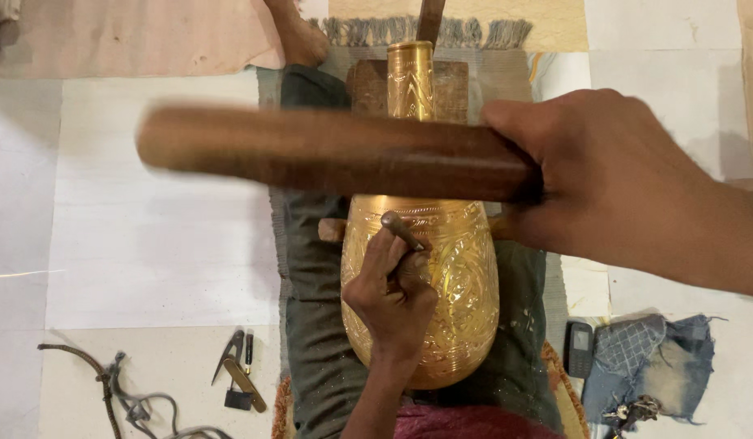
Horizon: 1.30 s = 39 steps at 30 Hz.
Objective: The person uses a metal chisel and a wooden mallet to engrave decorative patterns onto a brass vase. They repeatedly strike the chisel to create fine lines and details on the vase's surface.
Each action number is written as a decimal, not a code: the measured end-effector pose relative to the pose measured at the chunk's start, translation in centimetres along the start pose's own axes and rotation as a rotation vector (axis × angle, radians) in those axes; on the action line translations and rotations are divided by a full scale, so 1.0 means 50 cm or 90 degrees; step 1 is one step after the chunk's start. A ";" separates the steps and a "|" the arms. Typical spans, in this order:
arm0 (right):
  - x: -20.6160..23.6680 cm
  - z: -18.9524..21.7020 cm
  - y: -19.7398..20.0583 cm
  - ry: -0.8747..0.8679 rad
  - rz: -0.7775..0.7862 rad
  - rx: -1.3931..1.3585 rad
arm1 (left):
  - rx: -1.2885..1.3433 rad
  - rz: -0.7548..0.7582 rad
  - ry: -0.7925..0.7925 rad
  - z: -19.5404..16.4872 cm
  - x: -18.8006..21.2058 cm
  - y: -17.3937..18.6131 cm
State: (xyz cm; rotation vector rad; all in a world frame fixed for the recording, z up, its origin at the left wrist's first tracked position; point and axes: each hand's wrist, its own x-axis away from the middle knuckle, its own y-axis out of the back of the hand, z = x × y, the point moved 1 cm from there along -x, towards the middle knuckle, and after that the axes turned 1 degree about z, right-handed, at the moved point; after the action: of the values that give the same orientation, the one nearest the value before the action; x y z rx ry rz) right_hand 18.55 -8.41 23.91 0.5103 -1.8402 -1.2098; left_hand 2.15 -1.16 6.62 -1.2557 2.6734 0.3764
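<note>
Two hands busy: right hand (620,191) grips wooden mallet (328,154) across brass vase (425,276) on lap; left hand (390,297) pinches chisel (401,230) against it. Compass (238,374), phone (578,348), cloth (653,362) flank; floor (149,244) left lies open.

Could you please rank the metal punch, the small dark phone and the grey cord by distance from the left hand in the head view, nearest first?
Measured from the left hand:
1. Metal punch: pinched in its fingers, tip against the engraved brass vase.
2. Small dark phone: on the floor to its right, beside the denim cloth.
3. Grey cord: far left, near the bottom corner.
</note>
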 end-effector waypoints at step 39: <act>0.017 0.007 -0.001 -0.071 -0.013 -0.031 | -0.021 0.001 -0.056 0.016 -0.001 -0.004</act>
State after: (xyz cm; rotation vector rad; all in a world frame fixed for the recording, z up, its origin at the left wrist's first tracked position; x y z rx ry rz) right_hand 17.77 -8.85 24.17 0.4435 -1.8982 -1.3166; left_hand 2.37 -1.00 5.85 -1.2163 2.6053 0.4668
